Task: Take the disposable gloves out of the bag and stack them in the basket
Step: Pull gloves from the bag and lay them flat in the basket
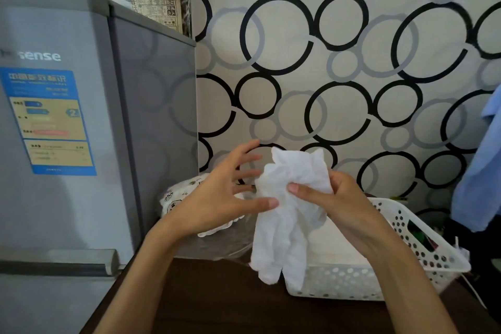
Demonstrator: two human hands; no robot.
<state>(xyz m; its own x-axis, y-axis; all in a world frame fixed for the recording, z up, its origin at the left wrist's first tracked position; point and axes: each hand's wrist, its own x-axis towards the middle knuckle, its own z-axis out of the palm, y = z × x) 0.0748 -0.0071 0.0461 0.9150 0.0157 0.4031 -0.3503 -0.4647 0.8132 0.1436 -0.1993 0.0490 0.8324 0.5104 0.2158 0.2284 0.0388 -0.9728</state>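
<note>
A thin, whitish translucent disposable glove point(287, 214) hangs in the air over the table, fingers pointing down. My right hand point(341, 203) pinches its upper part between thumb and fingers. My left hand point(222, 198) is spread beside it, fingers straight, with the thumb tip touching the glove's left edge. A white perforated basket point(423, 247) stands on the table at the right, under my right forearm, with a pale stack of gloves point(333, 238) inside. The bag point(187, 195), white with small printed figures and a clear plastic part, lies behind my left hand.
A grey fridge point(81, 130) stands close on the left, right by the dark wooden table point(230, 298). A curtain with black and grey rings point(339, 62) hangs behind. Blue cloth point(479, 171) hangs at the right edge. Dark items sit behind the basket.
</note>
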